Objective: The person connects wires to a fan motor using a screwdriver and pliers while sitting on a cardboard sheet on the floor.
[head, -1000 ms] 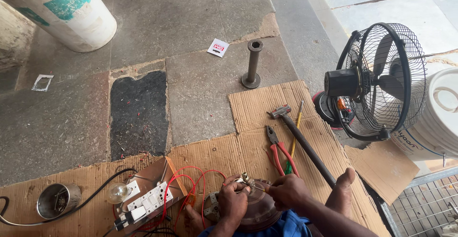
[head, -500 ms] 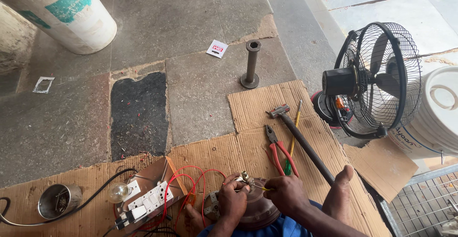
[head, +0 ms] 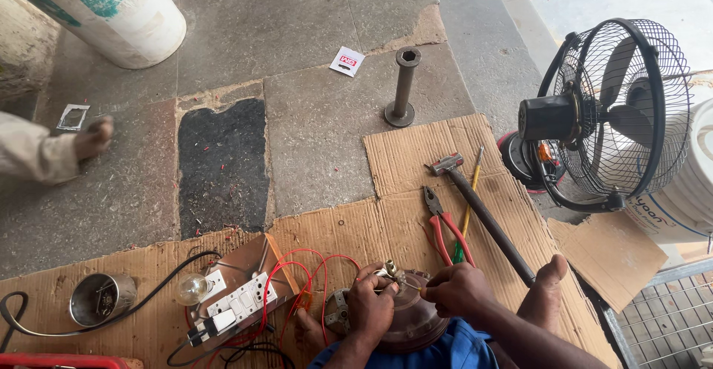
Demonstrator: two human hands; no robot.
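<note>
I see both hands on round motor housing on cardboard: left hand grip pinched on brass shaft fitting, right hand grip clamped on housing rim; pliers, hammer just beyond.

Bare hands, bare forearms, bare feet; blue garment.

Tools on floor cardboard
</note>
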